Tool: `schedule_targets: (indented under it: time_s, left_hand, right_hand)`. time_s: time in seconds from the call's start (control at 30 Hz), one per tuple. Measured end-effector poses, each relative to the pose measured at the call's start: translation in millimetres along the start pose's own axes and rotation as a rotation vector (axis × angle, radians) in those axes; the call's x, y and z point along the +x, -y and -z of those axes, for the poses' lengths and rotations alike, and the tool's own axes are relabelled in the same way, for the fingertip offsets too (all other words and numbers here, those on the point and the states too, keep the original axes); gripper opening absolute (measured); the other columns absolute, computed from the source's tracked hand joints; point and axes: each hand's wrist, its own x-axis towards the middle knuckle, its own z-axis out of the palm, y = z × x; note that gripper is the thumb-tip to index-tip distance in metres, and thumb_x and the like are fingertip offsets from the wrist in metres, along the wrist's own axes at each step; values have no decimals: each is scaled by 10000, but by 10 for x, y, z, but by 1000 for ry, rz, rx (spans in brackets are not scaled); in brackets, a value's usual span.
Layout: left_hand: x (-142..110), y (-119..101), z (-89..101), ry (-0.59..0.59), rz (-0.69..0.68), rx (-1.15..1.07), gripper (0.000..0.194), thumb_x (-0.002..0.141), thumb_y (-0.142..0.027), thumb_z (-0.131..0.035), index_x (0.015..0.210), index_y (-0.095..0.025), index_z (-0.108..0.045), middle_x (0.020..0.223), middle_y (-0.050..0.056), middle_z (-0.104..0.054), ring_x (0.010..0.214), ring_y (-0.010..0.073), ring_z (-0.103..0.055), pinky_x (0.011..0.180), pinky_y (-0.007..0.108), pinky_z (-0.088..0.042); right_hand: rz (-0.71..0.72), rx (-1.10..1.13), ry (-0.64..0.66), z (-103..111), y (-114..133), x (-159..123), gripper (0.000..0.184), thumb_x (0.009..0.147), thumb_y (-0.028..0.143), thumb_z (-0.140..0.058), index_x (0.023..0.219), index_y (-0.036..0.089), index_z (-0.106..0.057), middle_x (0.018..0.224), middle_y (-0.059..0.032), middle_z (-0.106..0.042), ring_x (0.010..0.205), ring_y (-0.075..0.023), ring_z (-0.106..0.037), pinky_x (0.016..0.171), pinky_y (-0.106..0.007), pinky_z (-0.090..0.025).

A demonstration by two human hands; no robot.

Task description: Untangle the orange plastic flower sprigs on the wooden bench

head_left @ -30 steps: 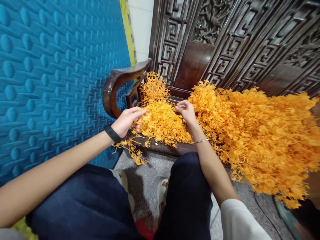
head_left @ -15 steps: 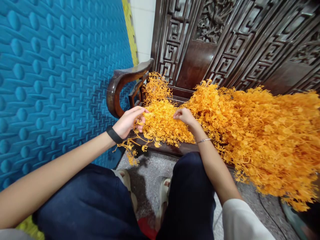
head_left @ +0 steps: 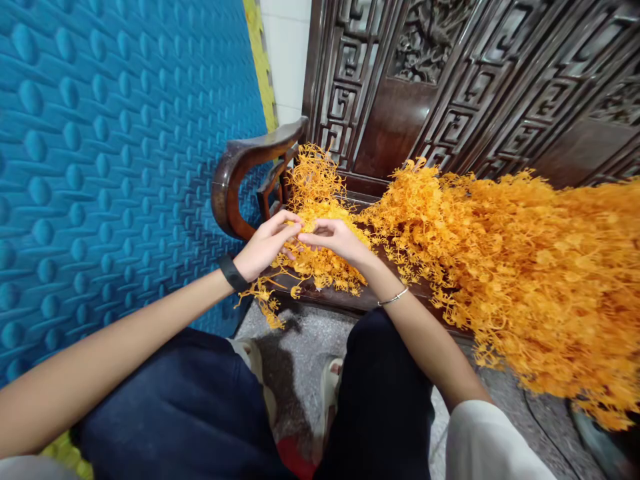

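My left hand (head_left: 270, 245), with a black band at the wrist, is closed in a pinch on a yellow-orange artificial flower sprig (head_left: 267, 300). The sprig's thin stems trail below the hand past the seat edge. My right hand (head_left: 336, 239) reaches in from the right, thumb and fingertips pinched together close to my left fingertips. What lies between those right fingers is too small to make out. Under both hands sits a small heap of orange plastic flower pieces (head_left: 333, 267). A larger orange pile (head_left: 540, 267) spreads to the right.
A dark wooden bench seat (head_left: 345, 297) bears the heaps. Its curved armrest (head_left: 227, 180) stands left of them, its carved backrest (head_left: 395, 120) behind. A blue bumpy foam mat (head_left: 100, 167) covers the left side. My knees are against the front, and a black cable (head_left: 545, 433) lies lower right.
My right hand has moved left from above the small heap to meet my left fingertips. My left hand has shifted slightly right, and the hanging sprig with it.
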Motion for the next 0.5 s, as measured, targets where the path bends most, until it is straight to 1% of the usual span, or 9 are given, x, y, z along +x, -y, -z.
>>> schedule_targets:
  time_s: [0.07, 0.17, 0.27, 0.37, 0.43, 0.5]
  left_hand:
    - [8, 10, 0, -3, -21, 20, 269, 717, -358, -669, 849, -193, -503, 792, 1, -565, 736, 146, -583, 519, 226, -499]
    - [28, 33, 7, -34, -21, 39, 301, 688, -366, -696, 772, -188, -469, 768, -1, -572, 736, 151, -579, 549, 239, -489]
    - [57, 46, 6, -99, -38, 67, 247, 729, -347, -642, 699, -177, -465, 723, -6, -569, 736, 138, -563, 637, 253, -468]
    - [86, 40, -2, -190, -51, 120, 167, 752, -261, -563, 634, -164, -497, 652, -21, -539, 677, 109, -517, 687, 245, -418]
    - [98, 27, -10, -202, -37, 118, 116, 740, -224, -526, 645, -159, -540, 664, -17, -552, 679, 110, -513, 699, 247, -403]
    - [100, 11, -19, -181, -34, 107, 95, 722, -213, -512, 675, -159, -575, 695, -8, -581, 722, 124, -534, 722, 252, -403]
  right_hand:
    - [0, 84, -98, -75, -30, 24, 336, 544, 380, -800, 622, 178, -543, 608, 41, -567, 590, -90, -525, 580, -248, -410]
    - [15, 157, -217, -108, -66, 49, 310, 538, 334, -792, 630, 180, -538, 616, 46, -565, 592, -84, -525, 580, -245, -421]
    - [31, 214, -240, -119, -60, 48, 303, 531, 303, -788, 641, 187, -531, 634, 45, -596, 635, -96, -569, 670, -275, -478]
    - [68, 255, -252, -136, -31, 34, 279, 569, 298, -764, 692, 198, -536, 669, 36, -623, 695, -115, -607, 737, -302, -497]
    - [113, 225, -276, -143, -12, 26, 241, 598, 282, -744, 727, 203, -557, 683, 37, -614, 688, -105, -590, 731, -289, -487]
    - [132, 180, -284, -148, 3, 21, 208, 616, 274, -728, 747, 207, -581, 695, 37, -604, 681, -98, -566, 718, -280, -474]
